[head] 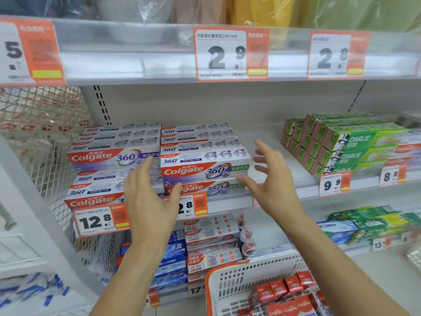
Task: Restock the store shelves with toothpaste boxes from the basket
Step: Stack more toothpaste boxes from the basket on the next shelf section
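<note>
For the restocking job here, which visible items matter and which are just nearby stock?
Job: white basket; red Colgate boxes in it; Colgate 360 stack on the shelf; left hand; right hand.
Nearby: Darlie boxes; price tags; blue toothpaste boxes.

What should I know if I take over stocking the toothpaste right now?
Left hand: open, holding nothing, in front of the Colgate 360 boxes.
Right hand: open, holding nothing, beside that stack's right end.
Basket: bottom right, red Colgate boxes inside.
Done: two Colgate 360 stacks sit on the middle shelf.
Left: shelve the red boxes from the basket.
</note>
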